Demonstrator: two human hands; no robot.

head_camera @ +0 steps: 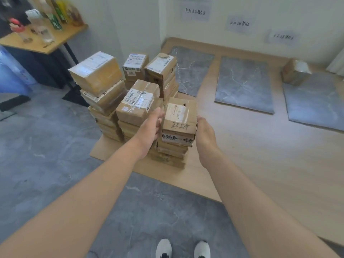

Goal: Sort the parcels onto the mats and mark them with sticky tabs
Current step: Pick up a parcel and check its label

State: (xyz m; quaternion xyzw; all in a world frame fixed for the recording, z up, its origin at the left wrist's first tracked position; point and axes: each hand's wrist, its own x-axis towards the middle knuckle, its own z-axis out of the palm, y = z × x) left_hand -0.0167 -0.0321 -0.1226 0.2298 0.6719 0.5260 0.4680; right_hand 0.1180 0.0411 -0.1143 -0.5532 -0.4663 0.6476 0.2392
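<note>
Several stacks of brown cardboard parcels stand on a light wooden board in the middle of the floor. The top parcel of the nearest stack has a white label and handwriting on its front. My left hand lies against that parcel's left side with its fingers loosely extended. My right hand is at its right side, thumb touching the edge. Three grey marbled mats lie along the far wall: left mat, middle mat, right mat. One parcel sits at the right mat's far corner. No sticky tabs show.
Paper signs hang on the wall above the mats. A wooden table with bottles stands at the back left, a blue water jug beside it. My white shoes are on the grey floor in front of the board.
</note>
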